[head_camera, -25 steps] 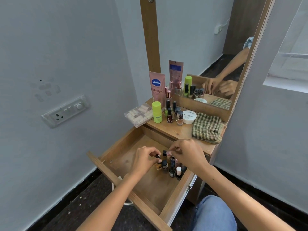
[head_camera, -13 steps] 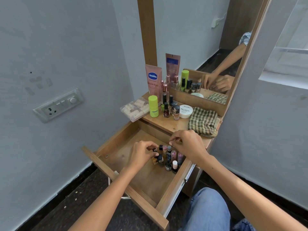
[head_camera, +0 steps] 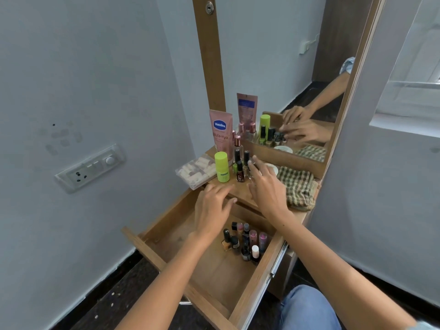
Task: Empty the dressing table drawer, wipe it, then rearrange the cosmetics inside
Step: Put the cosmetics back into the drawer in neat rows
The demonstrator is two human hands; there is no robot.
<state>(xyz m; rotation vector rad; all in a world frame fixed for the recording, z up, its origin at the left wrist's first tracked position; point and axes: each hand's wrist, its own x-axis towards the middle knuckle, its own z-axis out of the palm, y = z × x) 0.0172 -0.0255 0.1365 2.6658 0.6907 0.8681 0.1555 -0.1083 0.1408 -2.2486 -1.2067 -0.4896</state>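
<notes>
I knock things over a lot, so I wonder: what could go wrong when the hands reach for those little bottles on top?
The right hand reaches into a tight cluster of upright nail polish bottles; bumping one could topple its neighbours. The green-capped bottle and Vaseline tube stand close by and might tip too. A bottle knocked off the edge could fall onto the bottles in the drawer below.

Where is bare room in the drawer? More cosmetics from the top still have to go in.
The drawer floor is bare along its left wall and toward the front. The small bottles crowd its right wall. Both hands, left and right, reach over the back.
</notes>
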